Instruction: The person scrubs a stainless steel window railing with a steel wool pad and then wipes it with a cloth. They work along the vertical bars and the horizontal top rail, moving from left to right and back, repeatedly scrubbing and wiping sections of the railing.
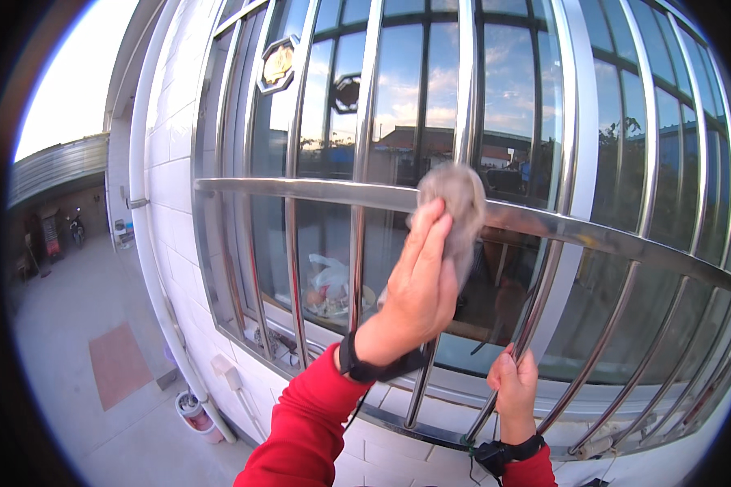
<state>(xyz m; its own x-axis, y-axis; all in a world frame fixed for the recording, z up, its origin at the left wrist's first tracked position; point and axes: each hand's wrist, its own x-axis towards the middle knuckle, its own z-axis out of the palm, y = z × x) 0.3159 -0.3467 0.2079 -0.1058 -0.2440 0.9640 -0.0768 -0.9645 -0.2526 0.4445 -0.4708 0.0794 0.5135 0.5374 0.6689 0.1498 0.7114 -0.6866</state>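
My left hand (pixel 417 277), in a red sleeve with a black wrist strap, presses a greyish cloth (pixel 454 189) against the flat horizontal rail (pixel 365 193) of a stainless steel window grille. The cloth covers part of the rail and hangs down behind my fingers. Lower and to the right, my right hand (pixel 513 386) is closed around a vertical steel bar (pixel 545 280), thumb along it. Behind the grille is window glass (pixel 396 79), which reflects sky, roofs and the bars.
An octagonal ornament (pixel 278 65) hangs at the upper left of the grille. A white downpipe (pixel 146 243) runs down the tiled wall. Below it stands a pinkish bucket (pixel 198 417). A white plastic bag (pixel 329 277) shows behind the glass. Small items lie on the sill.
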